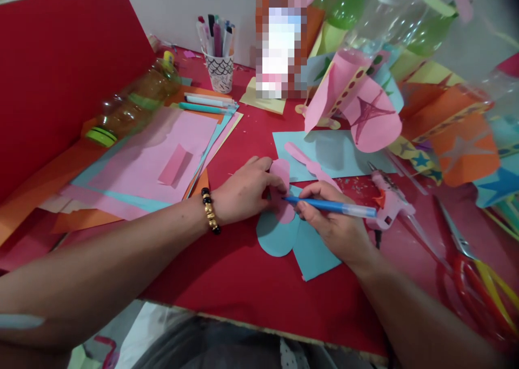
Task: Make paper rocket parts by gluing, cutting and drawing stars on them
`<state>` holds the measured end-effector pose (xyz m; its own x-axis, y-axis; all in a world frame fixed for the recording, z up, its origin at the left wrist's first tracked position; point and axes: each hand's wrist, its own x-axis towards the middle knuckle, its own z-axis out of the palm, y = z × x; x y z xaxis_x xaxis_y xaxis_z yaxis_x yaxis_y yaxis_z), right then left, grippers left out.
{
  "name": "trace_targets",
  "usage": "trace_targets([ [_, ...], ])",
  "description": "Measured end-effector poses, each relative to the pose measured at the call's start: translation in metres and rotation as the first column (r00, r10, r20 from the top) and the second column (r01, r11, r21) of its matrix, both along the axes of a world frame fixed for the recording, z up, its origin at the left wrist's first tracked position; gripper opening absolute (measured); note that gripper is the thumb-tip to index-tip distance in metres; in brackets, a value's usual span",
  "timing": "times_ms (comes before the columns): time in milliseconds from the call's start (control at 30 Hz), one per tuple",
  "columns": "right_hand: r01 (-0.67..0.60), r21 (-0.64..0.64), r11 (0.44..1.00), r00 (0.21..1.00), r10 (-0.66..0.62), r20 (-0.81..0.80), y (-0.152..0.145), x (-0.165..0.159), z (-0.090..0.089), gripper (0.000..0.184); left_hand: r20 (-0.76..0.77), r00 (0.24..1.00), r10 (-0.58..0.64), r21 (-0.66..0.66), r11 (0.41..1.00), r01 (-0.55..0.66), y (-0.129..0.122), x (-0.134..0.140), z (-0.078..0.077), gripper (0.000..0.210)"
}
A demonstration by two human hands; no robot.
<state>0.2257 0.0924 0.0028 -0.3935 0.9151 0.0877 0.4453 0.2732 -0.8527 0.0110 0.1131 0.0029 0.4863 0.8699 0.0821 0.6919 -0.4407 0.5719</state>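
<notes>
My right hand (328, 217) grips a blue pen (324, 203), its tip touching or just above a small rounded pink paper cutout (284, 212). From the other side my left hand (251, 190), wearing a black and gold bead bracelet (209, 211), holds that cutout with bent fingers and thumb. Part of the cutout is hidden under the fingers. It lies over a light blue paper piece (275, 239) with a rounded end. An angular light blue piece (316, 252) sits beside it, partly beneath my right hand. Just beyond is a pink propeller-shaped strip (310, 166) on a light blue sheet (344, 147).
Stacked coloured paper (150, 152) and a plastic bottle (133, 104) lie left. Behind stand a pen cup (219, 68) and a blurred-out bright screen (279, 50). At right are a glue gun (387, 198), large scissors (466, 266) and decorated bottles (373, 104).
</notes>
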Motion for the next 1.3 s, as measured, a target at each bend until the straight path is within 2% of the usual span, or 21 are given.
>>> trace_targets([
  [233, -0.011, 0.05, 0.999, 0.999, 0.009, 0.044, 0.001, -0.001, 0.0, 0.007, 0.002, 1.0, -0.004, 0.007, 1.0, 0.004, 0.0, 0.0, 0.001, 0.024],
  [667, -0.072, -0.04, 0.997, 0.997, 0.072, 0.0, -0.004, -0.003, 0.01, 0.008, 0.054, 0.998, -0.04, 0.022, 0.999, 0.039, 0.0, -0.001, 0.0, 0.018],
  [900, 0.024, 0.035, 0.999, 1.0, -0.024, 0.002, -0.003, 0.002, 0.001, 0.011, 0.011, 1.0, -0.027, -0.013, 1.0, 0.027, 0.0, -0.001, 0.003, 0.022],
  [1300, -0.012, 0.034, 0.999, 0.999, 0.011, 0.034, 0.0, 0.0, 0.0, 0.009, -0.013, 1.0, -0.024, -0.019, 1.0, 0.024, 0.0, -0.001, 0.004, 0.025],
])
